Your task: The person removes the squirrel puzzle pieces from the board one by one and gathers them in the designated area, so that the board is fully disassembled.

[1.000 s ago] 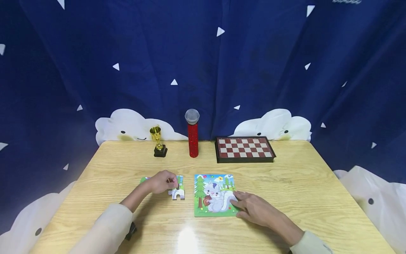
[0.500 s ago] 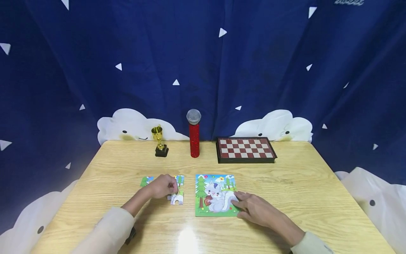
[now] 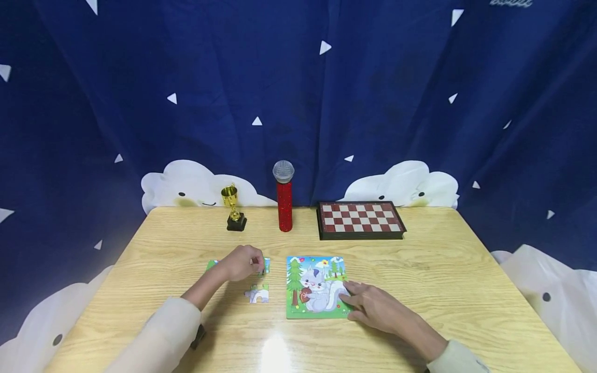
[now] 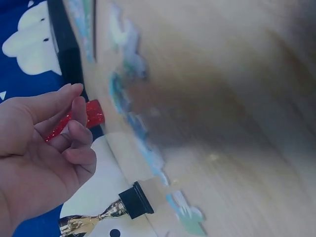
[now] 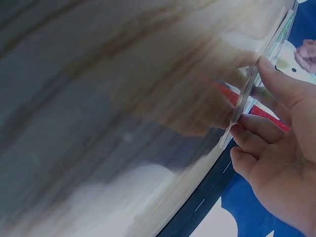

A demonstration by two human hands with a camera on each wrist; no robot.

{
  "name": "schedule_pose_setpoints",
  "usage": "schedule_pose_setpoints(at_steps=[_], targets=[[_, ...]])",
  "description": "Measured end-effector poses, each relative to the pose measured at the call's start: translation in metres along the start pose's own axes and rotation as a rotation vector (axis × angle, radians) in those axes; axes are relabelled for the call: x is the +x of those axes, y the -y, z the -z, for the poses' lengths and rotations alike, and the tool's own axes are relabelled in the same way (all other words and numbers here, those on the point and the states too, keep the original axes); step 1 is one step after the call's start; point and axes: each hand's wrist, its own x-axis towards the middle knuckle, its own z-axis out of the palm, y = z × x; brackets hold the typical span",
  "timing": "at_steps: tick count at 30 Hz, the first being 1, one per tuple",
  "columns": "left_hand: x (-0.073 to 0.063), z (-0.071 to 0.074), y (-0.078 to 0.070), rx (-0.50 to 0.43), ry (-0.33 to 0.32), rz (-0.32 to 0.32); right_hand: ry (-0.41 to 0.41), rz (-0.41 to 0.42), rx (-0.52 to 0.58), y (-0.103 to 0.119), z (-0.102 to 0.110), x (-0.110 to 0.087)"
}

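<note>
My left hand (image 3: 242, 263) hovers over a row of jigsaw pieces (image 3: 267, 266), its fingers loosely curled. In the left wrist view no piece shows between the thumb and fingers (image 4: 76, 133), and the row is blurred below them. Nearer me lies a separate white-and-green jigsaw piece (image 3: 258, 294). To the right sits a square squirrel puzzle (image 3: 317, 285), its picture whole, with a green border. My right hand (image 3: 373, 305) rests on that puzzle's right edge with extended fingers. The right wrist view shows its fingertips at the puzzle's thin edge (image 5: 240, 106).
Toward the back of the wooden table (image 3: 420, 269) stand a gold trophy cup (image 3: 231, 207) and a red microphone (image 3: 284, 202). A red-and-white chessboard (image 3: 360, 219) in a black frame lies right of them. A blue curtain (image 3: 298, 103) hangs behind.
The lower jigsaw piece has slid toward me, apart from the row. My left hand has left it and moved back up over the row. My right hand has stayed put.
</note>
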Motion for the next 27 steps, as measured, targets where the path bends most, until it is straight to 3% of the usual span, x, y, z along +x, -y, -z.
schedule_pose_setpoints(at_steps=[3, 9, 17, 27], targets=[[0.007, -0.001, -0.006, -0.023, -0.027, -0.011, -0.006, 0.006, -0.005, 0.0, 0.0, 0.0], [0.021, -0.017, -0.023, -0.083, -0.064, -0.091, -0.01, 0.018, -0.017, 0.0, 0.0, 0.001], [0.036, -0.044, -0.051, -0.16, 0.005, -0.131, -0.001, 0.015, -0.011, 0.0, 0.001, 0.001], [0.044, -0.065, -0.063, -0.22, 0.061, -0.055, -0.006, 0.011, 0.009, -0.001, 0.0, 0.001]])
